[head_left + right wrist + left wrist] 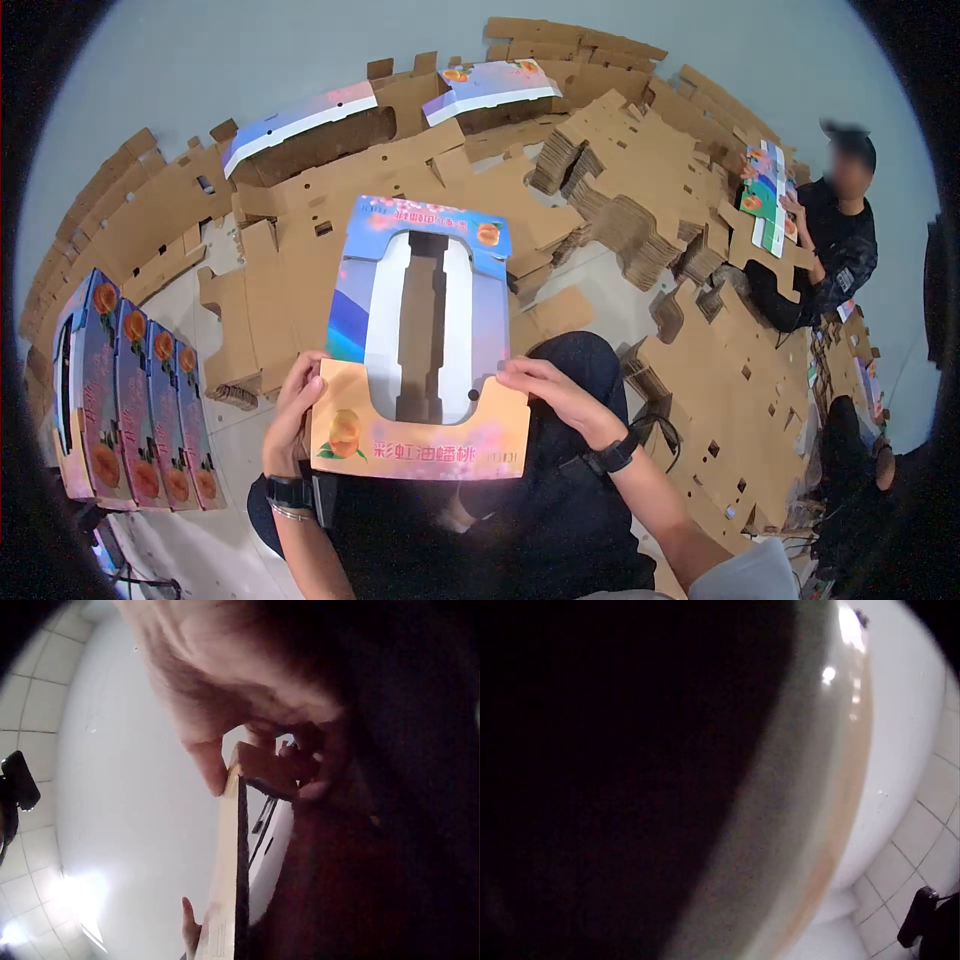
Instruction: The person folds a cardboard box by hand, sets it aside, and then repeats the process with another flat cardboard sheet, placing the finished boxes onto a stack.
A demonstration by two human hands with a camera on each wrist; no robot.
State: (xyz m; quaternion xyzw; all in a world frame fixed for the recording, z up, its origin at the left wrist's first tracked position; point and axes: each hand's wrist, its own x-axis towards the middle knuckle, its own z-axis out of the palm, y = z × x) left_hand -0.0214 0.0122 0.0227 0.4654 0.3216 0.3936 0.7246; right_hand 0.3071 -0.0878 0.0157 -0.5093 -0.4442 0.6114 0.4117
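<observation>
A printed carton [420,447] with a large cut-out stands over the lap in the head view, its orange panel with a peach picture nearest the body. My left hand [292,408] grips its left corner, thumb on the outer face. At the opposite corner my right hand [563,396] holds the carton. In the right wrist view the right hand [247,682] pinches the carton's edge [233,825] between thumb and fingers. The left wrist view is mostly dark and blurred, and the left hand cannot be made out there.
Several printed cartons [142,440] stand in a row at the left. Stacks of flat brown cardboard [640,235] lie ahead and to the right. Two printed cartons [300,125] [495,95] lie at the back. A person [845,230] at the right handles a printed sheet [768,200].
</observation>
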